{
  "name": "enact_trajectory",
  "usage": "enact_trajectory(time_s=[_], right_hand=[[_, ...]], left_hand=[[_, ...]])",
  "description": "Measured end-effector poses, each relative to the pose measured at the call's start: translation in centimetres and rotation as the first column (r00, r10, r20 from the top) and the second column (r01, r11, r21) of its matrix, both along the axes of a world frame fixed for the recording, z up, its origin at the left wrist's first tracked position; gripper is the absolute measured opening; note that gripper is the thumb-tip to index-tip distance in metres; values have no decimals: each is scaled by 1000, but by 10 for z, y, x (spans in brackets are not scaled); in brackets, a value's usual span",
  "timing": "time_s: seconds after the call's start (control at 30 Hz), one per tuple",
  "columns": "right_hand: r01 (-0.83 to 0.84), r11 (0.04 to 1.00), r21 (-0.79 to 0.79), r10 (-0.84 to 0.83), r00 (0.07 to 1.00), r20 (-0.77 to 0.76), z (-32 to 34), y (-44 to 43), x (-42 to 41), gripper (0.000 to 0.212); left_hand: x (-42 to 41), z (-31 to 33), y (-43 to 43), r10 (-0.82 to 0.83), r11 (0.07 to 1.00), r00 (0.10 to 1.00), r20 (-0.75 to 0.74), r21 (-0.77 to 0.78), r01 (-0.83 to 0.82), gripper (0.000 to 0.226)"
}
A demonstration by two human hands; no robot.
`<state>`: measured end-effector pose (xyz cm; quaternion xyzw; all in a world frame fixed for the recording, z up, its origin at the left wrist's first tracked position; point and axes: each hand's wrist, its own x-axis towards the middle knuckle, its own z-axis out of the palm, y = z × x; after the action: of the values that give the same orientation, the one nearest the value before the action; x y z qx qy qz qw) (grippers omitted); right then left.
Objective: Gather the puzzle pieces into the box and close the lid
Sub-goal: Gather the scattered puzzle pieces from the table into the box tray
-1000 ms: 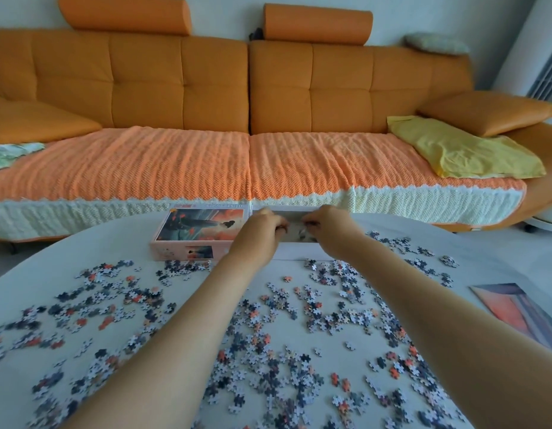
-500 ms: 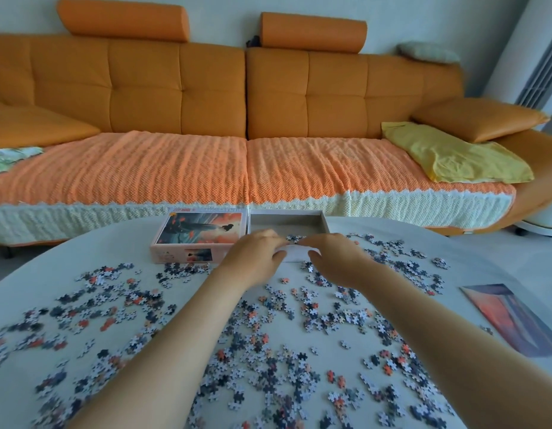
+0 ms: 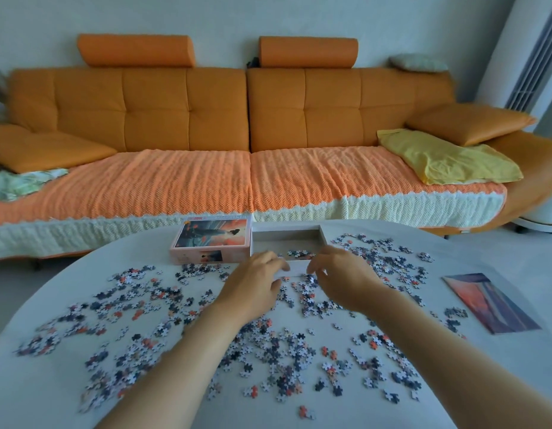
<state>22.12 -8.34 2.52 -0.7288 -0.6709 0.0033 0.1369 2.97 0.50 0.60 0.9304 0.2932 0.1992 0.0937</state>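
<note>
The open white box tray (image 3: 323,235) stands at the table's far edge, with a few puzzle pieces (image 3: 299,252) lying inside near its front wall. Its lid (image 3: 211,239), printed with an orange sunset picture, lies flat against the tray's left side. Loose puzzle pieces (image 3: 268,342) in dark blue, white and orange are scattered over most of the white round table (image 3: 36,391). My left hand (image 3: 256,284) and my right hand (image 3: 341,280) hover just in front of the tray's front wall, fingers loosely curved and apart, with nothing visibly in them.
A printed reference picture (image 3: 491,305) lies flat at the table's right edge. An orange sofa (image 3: 246,125) with a yellow cloth (image 3: 444,159) stands close behind the table. A white column-shaped unit (image 3: 534,72) is at the far right.
Both hands have drawn back toward me from over the tray to just in front of its front wall. A few pieces now show inside the tray.
</note>
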Motion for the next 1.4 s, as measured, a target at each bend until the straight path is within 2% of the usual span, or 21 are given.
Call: enact_trajectory(time_s=[0.1, 0.2, 0.27, 0.4, 0.47, 0.53, 0.6, 0.67, 0.73, 0.8, 0.9, 0.97, 1.07, 1.2, 1.4], right_hand=[[-44, 990, -132, 41, 999, -25, -8, -9, -11, 29], [-77, 962, -262, 100, 992, 75, -22, -13, -17, 44], [-89, 955, -284, 104, 994, 37, -26, -12, -17, 48], [-101, 966, -236, 64, 985, -159, -20, -8, -12, 48], [-78, 975, -209, 36, 980, -198, -15, -9, -7, 53], [-1, 965, -263, -23, 996, -88, -13, -9, 0, 66], [102, 915, -390, -95, 995, 37, -14, -11, 2, 86], [126, 872, -473, -107, 992, 67, -18, -12, -2, 94], [94, 878, -469, -118, 993, -22, -20, -10, -7, 86], [60, 898, -437, -124, 985, -119, -19, -6, -13, 69], [38, 932, -360, -96, 985, -144, -17, 0, -21, 37], [45, 949, -311, -98, 983, -157, -15, 3, -27, 25], [65, 955, -288, -127, 971, -204, -13, 7, -29, 23], [76, 955, -285, -162, 943, -289, -9, 11, -25, 28], [118, 969, -218, -206, 872, -443, 13, 26, -7, 10]], left_hand=[[-3, -8, -14, -26, 993, 990, -142, -121, 8, 44], [-3, -21, -19, -20, 987, 931, -363, -155, -40, 66], [-1, -23, -18, -13, 980, 932, -362, -192, -60, 65], [3, -17, -13, -36, 956, 972, -231, -290, -34, 52], [2, -13, -11, -35, 954, 978, -205, -299, -28, 51], [2, -12, -11, 0, 968, 970, -245, -243, -61, 59], [3, -12, -12, 45, 976, 937, -347, -183, -115, 71], [5, -14, -13, 50, 966, 919, -392, -215, -144, 72], [9, -16, -13, 41, 951, 937, -346, -275, -143, 62], [14, -17, -15, 39, 947, 958, -284, -295, -126, 50], [20, -16, -15, 50, 948, 971, -232, -295, -120, 38], [21, -14, -14, 65, 954, 974, -216, -274, -124, 27], [21, -14, -10, 89, 946, 981, -174, -294, -138, 21], [18, -10, -4, 153, 896, 984, -92, -407, -177, 18], [24, 11, 13, 174, 871, 982, 69, -477, -120, 13]])
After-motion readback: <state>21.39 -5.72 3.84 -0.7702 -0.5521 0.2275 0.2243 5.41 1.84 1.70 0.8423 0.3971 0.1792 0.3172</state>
